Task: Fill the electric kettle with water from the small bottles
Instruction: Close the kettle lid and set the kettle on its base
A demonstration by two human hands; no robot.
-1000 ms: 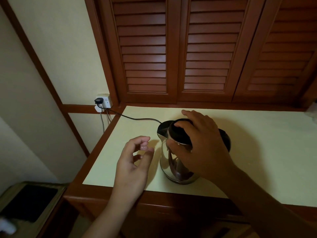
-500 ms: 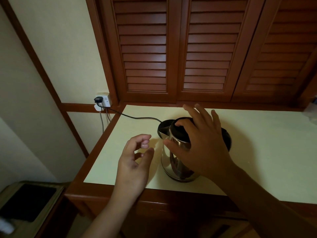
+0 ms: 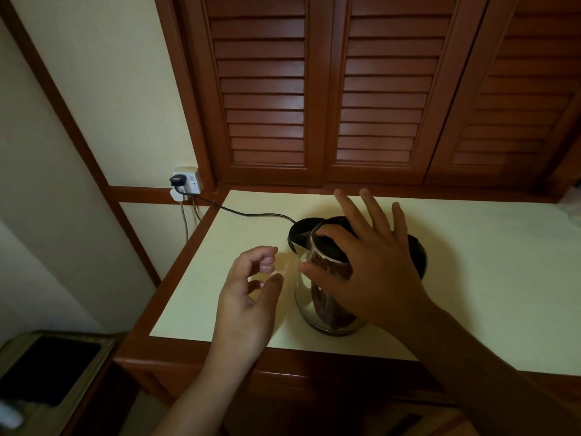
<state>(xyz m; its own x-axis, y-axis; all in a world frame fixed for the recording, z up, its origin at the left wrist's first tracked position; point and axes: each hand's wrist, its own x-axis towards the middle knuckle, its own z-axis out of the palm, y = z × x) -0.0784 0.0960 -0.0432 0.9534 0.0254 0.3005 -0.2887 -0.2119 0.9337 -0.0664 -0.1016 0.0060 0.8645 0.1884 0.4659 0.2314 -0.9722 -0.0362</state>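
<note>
Since a second ago the right hand has uncurled from the lid: three fingers now fan out straight above it, while the bent index finger touches the black lid and the thumb lies against the kettle's side. The shiny steel-bodied electric kettle stands upright on the pale yellow countertop, near its front wooden edge. The left hand hovers just beside the kettle, fingers loosely curled, holding nothing. A thin black cord runs from the kettle to the white wall socket. Brown louvred wooden doors rise behind.
</note>
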